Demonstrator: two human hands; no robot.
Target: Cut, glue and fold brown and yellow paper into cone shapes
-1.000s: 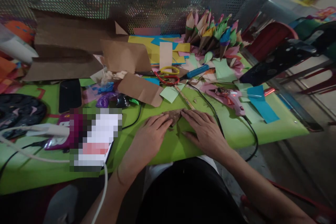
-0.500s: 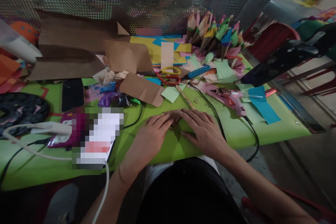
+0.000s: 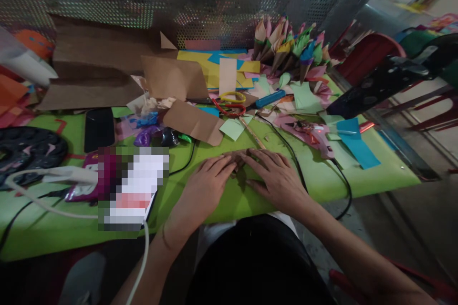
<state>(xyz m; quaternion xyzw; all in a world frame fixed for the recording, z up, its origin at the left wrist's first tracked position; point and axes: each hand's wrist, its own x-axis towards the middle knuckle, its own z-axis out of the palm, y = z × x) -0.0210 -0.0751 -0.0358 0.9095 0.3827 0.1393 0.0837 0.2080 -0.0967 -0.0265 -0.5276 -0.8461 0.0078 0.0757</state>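
Both my hands lie flat on the green table (image 3: 358, 176), fingers stretched out. My left hand (image 3: 203, 188) and my right hand (image 3: 277, 178) meet at the fingertips over a small brown paper piece (image 3: 236, 158), pressing it down. Most of that piece is hidden under my fingers. Neither hand grips anything.
Brown paper sheets (image 3: 171, 78), scissors with red and yellow handles (image 3: 229, 102), a blue tool (image 3: 270, 97), a pink glue gun (image 3: 318, 136) with a black cable, coloured paper cones (image 3: 289, 50), a black phone (image 3: 98, 128) and a white cable (image 3: 53, 176) crowd the table.
My hands have barely shifted; the fingertips have drawn slightly closer together over the brown paper piece.
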